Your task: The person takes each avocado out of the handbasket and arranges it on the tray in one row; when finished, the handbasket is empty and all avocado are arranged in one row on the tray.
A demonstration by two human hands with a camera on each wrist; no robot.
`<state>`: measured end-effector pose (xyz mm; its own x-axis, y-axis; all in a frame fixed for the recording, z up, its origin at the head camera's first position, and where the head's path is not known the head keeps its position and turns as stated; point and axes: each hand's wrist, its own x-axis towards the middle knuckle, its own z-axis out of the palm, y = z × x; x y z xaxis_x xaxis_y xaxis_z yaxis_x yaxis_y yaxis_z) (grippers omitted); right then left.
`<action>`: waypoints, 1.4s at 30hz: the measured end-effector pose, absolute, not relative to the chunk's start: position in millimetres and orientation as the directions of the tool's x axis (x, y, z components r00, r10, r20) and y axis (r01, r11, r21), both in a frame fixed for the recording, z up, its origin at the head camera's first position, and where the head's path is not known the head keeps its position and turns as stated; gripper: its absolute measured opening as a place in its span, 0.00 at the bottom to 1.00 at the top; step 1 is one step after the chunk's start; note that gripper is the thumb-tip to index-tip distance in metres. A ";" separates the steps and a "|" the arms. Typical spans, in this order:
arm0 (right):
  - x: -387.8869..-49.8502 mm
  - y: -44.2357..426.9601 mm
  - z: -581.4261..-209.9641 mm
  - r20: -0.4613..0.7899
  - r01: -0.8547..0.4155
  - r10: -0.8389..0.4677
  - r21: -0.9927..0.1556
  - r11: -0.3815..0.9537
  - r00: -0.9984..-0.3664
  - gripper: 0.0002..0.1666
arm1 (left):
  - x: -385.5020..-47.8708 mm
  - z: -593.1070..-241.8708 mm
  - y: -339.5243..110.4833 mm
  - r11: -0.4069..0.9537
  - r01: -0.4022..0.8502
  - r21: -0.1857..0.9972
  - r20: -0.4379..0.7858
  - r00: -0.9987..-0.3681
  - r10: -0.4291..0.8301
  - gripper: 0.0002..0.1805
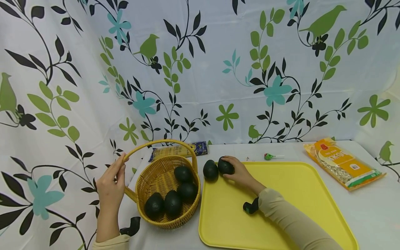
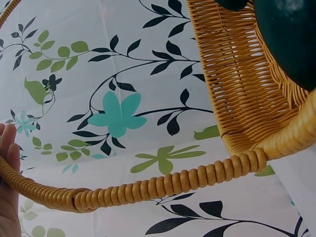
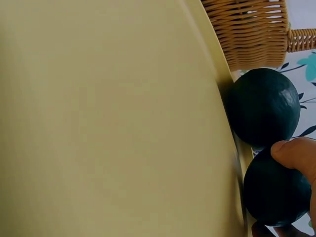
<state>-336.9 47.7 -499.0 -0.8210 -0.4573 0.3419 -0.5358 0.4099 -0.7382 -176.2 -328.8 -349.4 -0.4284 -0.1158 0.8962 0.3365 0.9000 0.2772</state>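
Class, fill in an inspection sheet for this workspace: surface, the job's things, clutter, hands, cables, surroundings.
Surface: white table bearing a yellow tray.
Job's things: basket with four avocados visible inside; two others side by side at the tray's far left corner.
Clutter: orange bag at right; lollipop behind the tray; packet behind the basket.
Hands: left hand holds the basket's handle; right hand grips the right-hand avocado at the tray's corner.
Cables: nothing seen.
Surroundings: cloth printed with birds, leaves and flowers.
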 end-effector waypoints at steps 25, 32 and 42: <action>-341.6 46.2 -505.6 0.337 -0.538 -0.453 -0.715 0.446 -0.825 0.41 | -176.6 -351.1 -332.5 0.907 0.316 0.279 0.882 -0.458 -0.112 0.25; -340.2 50.4 -490.9 0.389 -0.563 -0.423 -0.688 0.458 -0.818 0.40 | -175.3 -350.9 -331.1 0.907 0.309 0.285 0.877 -0.465 -0.117 0.24; -342.5 53.7 -429.1 0.558 -0.663 -0.360 -0.656 0.361 -0.748 0.40 | -174.7 -348.7 -329.0 0.905 0.325 0.275 0.889 -0.444 -0.111 0.24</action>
